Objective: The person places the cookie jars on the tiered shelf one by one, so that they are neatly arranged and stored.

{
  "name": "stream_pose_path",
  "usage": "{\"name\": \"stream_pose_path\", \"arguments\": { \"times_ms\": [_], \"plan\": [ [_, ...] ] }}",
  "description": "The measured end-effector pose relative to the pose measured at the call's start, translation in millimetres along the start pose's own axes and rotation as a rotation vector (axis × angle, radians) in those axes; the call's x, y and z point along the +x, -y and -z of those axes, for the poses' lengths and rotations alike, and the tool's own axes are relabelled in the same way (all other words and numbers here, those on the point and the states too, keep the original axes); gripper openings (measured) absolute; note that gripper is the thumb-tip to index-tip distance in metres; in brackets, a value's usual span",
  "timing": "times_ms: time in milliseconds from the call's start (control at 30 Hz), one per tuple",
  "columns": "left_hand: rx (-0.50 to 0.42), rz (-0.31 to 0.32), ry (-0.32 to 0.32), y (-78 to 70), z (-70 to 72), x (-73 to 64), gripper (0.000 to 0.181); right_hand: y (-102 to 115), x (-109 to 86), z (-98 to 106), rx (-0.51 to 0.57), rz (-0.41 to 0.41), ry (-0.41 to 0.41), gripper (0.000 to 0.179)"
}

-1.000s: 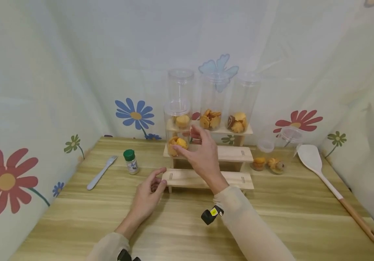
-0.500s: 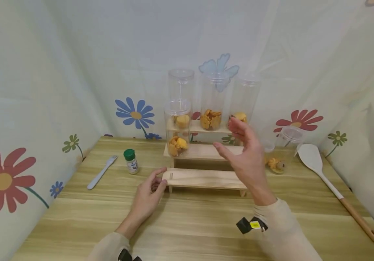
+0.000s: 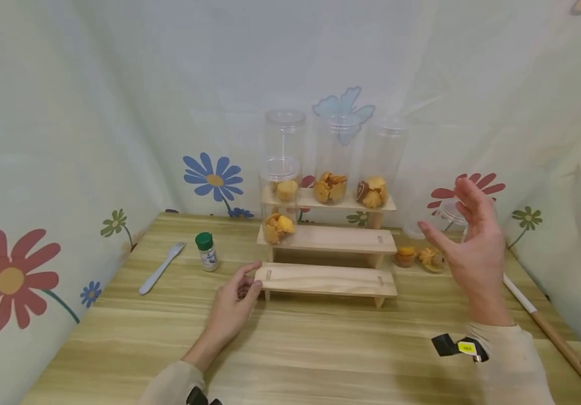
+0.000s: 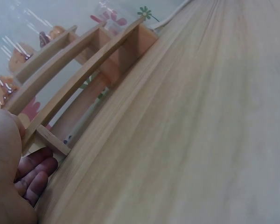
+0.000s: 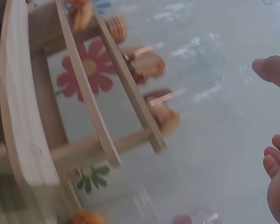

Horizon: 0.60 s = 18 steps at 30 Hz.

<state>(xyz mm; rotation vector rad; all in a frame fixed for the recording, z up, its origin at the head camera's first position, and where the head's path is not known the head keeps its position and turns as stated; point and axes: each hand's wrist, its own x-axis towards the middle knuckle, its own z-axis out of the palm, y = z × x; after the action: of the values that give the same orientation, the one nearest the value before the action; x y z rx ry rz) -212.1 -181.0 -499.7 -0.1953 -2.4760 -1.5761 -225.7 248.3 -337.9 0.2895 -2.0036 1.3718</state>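
Note:
My left hand [image 3: 232, 301] grips the left end of the lowest step of a three-step wooden display stand [image 3: 326, 278]. In the left wrist view, the thumb lies against the step's end, with curled fingers [image 4: 37, 175] below. My right hand [image 3: 478, 256] is raised with nothing in it, thumb and fingers spread, partly in front of a clear jar of cookies [image 3: 431, 260] on the table. A smaller cookie jar [image 3: 405, 256] stands beside that one. One cookie jar [image 3: 279, 225] stands at the left of the middle step. Three tall lidded jars [image 3: 332, 185] line the top step.
Left of the stand are a green-capped shaker [image 3: 206, 253] and a pale fork [image 3: 162, 269]. A spatula with a wooden handle [image 3: 564, 346] lies at the right, its head hidden behind my right hand. A flower-printed curtain [image 3: 209, 67] surrounds the table.
My right hand has let go of the jar on the middle step and swung right, past the stand, toward the jars on the table. The left hand has stayed at the stand's end.

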Motion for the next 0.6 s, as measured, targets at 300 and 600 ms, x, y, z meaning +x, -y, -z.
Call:
{"name": "stream_pose_path", "arguments": {
  "times_ms": [300,600],
  "plan": [
    [0.001,0.011,-0.004,-2.2,0.0,0.5,0.042,-29.0,9.9,35.5,-0.035,-0.163,-0.073,0.095],
    [0.008,0.013,0.006,-2.8,0.2,-0.1,0.043,-79.7,3.3,47.0,-0.097,-0.322,-0.050,0.095]
  ]
}}
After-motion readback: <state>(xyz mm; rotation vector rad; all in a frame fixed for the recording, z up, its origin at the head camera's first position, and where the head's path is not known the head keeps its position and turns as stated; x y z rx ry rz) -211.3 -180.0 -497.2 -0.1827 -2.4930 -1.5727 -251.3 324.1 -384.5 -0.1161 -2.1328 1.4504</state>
